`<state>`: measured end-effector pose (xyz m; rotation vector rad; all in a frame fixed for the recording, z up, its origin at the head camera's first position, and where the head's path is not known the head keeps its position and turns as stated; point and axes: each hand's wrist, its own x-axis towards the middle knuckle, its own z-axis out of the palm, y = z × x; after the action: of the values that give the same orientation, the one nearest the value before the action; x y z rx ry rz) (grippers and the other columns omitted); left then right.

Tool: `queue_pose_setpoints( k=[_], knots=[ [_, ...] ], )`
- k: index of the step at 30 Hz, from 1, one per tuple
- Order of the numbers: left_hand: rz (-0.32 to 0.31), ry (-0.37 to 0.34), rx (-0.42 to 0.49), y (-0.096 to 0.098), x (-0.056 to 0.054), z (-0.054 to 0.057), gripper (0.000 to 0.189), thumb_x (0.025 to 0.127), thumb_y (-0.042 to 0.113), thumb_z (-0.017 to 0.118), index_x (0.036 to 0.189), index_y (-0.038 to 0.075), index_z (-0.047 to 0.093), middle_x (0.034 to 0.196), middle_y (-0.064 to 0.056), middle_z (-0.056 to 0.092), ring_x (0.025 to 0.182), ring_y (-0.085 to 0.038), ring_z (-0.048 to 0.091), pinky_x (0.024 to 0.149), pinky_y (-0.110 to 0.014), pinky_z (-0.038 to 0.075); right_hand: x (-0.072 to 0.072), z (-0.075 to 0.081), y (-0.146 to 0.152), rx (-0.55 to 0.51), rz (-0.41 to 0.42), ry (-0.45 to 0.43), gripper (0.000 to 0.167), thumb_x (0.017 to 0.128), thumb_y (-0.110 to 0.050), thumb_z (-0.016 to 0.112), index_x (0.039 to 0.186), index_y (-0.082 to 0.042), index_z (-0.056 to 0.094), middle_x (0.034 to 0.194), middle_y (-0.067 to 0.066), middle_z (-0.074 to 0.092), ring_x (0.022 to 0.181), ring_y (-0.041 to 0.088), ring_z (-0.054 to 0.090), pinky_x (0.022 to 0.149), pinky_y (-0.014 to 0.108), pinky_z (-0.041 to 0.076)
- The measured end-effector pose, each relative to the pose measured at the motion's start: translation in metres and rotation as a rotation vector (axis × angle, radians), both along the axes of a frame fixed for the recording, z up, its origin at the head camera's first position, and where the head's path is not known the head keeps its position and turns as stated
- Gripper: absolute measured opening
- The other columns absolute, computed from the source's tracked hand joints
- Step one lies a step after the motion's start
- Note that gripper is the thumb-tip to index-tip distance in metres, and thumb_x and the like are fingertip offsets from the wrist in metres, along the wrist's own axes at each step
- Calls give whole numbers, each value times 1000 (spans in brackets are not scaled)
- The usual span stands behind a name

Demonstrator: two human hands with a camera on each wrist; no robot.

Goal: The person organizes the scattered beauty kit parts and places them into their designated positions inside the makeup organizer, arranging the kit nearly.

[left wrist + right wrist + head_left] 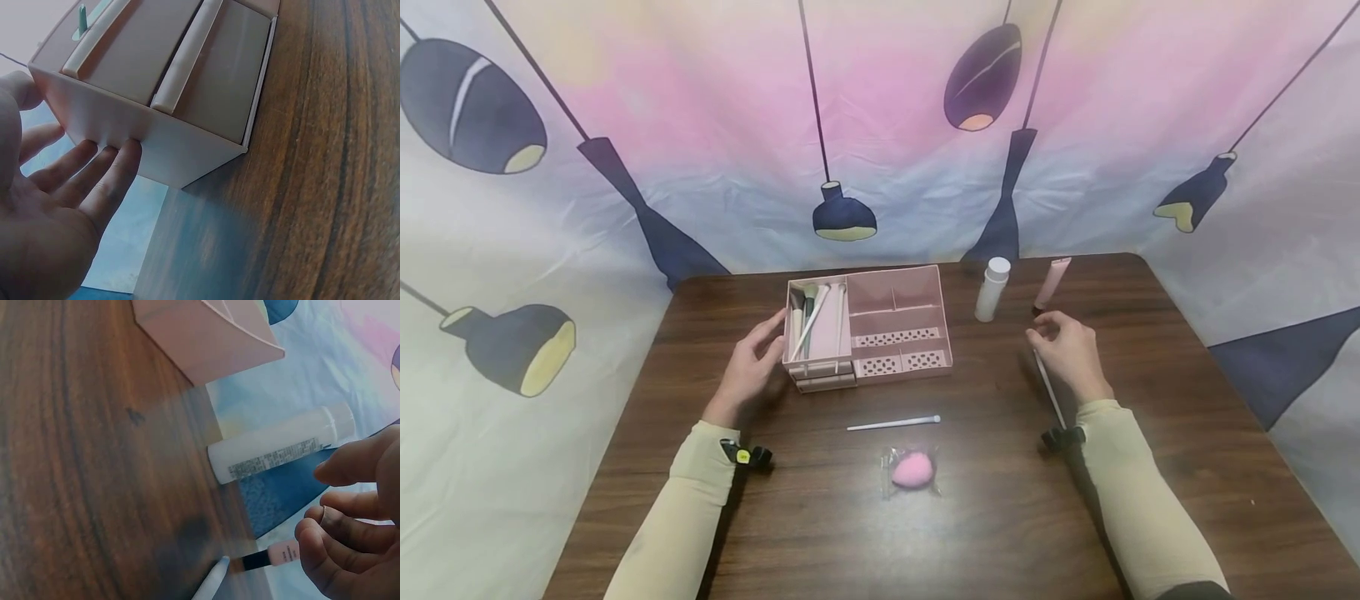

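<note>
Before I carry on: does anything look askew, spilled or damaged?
No spill or damage shows. In the pink organizer, a white brush slants across a green brush, looking askew beside the straighter brush to its right.

A brown table (1000,517) carries a pink box (872,292) far left of centre. Right of it stand a bottle (992,296), then a tube (1052,285). Nearer lie a white brush (893,423), a wrapped sponge (913,470) and, rightward, a second brush (1049,388).

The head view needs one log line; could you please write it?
left hand: touching side of pink makeup organizer | right hand: holding nothing, near pink squeeze tube | tube: standing on black cap
</note>
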<state>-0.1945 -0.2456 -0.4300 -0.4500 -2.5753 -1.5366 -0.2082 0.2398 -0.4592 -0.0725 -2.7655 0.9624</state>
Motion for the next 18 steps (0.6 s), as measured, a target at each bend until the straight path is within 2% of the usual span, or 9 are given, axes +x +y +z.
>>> queue_pose_setpoints(
  k=[3,5,6,10,12,18],
  knots=[
    [0,5,1,1,0,0,48,100,7,51,147,0,41,150,-21,41,138,-35,39,112,-47,34,1,-2,2,19,-7,-23,33,93,-28,61,115,-4,64,96,13,69,80,26,61,63,30,44],
    [-3,7,5,1,0,-1,48,100,7,51,146,0,41,150,-21,41,138,-35,39,112,-34,38,3,-4,3,29,-8,-41,34,93,-29,61,115,-4,64,95,13,68,79,26,60,62,30,44],
    [-4,8,5,1,0,-1,48,100,7,51,146,0,41,150,-21,41,138,-35,40,112,-33,38,3,-6,4,35,-8,-47,34,93,-29,61,115,-4,64,95,13,68,79,26,60,62,29,43],
    [-9,5,2,2,-1,-1,48,100,8,51,147,1,41,150,-21,41,137,-36,40,112,-37,38,4,-11,6,48,-2,-65,36,92,-30,62,114,-2,64,94,14,69,80,26,61,63,30,44],
    [-9,3,-4,2,-1,-1,48,100,8,51,147,1,41,150,-21,41,137,-36,40,111,-50,35,4,-12,7,55,-10,-84,37,92,-32,63,114,-3,64,94,14,69,80,26,61,63,31,44],
    [5,-10,-12,1,0,-1,49,101,9,50,148,2,39,150,-21,41,137,-37,40,111,-50,35,5,-10,6,65,-20,-179,45,90,-40,63,115,-3,63,94,16,68,79,27,61,61,32,47]
  ],
)
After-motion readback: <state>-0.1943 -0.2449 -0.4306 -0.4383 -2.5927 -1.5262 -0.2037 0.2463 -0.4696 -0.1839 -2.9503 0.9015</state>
